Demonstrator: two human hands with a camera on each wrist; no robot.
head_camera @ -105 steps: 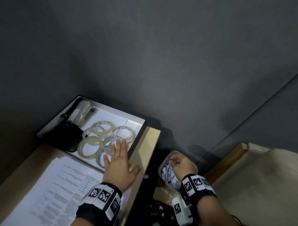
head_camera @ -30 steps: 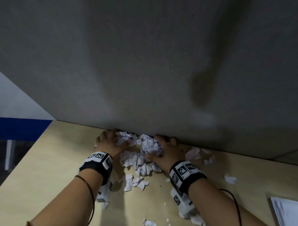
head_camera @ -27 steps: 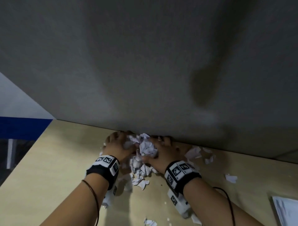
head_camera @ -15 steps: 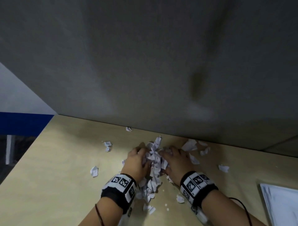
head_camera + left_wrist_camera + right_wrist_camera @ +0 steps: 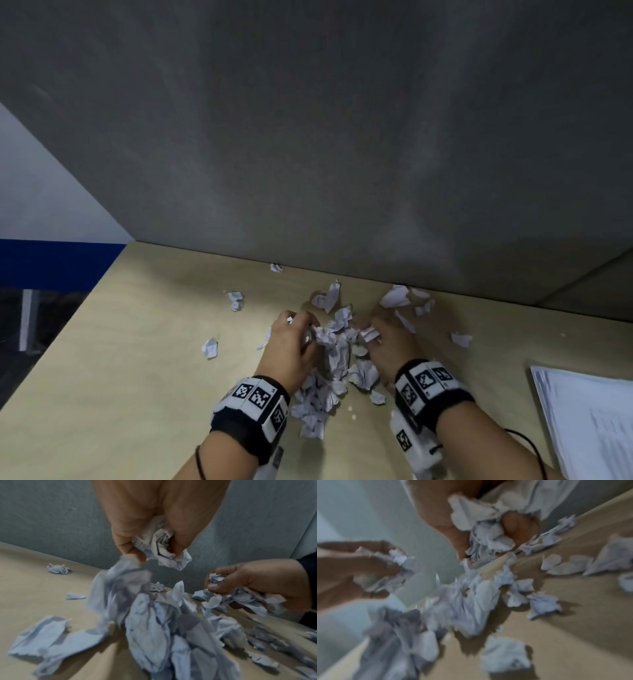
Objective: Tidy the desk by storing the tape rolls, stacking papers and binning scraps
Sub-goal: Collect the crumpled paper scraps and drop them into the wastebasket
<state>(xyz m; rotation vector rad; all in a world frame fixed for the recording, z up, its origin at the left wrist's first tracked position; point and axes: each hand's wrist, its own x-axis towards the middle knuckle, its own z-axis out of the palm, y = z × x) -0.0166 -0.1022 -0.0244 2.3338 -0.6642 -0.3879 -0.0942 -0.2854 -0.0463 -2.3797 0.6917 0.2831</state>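
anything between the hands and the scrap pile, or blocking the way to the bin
Nothing visible stands between them: the left hand and right hand already grip crumpled paper scraps on the desk. No bin is in view, so that route cannot be judged.

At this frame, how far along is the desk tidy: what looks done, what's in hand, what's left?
Done: a paper stack lies at the desk's right edge. In hand: the left hand and right hand each grip crumpled scraps from the central pile. Left: loose scraps dot the desk; no bin or tape rolls in view.
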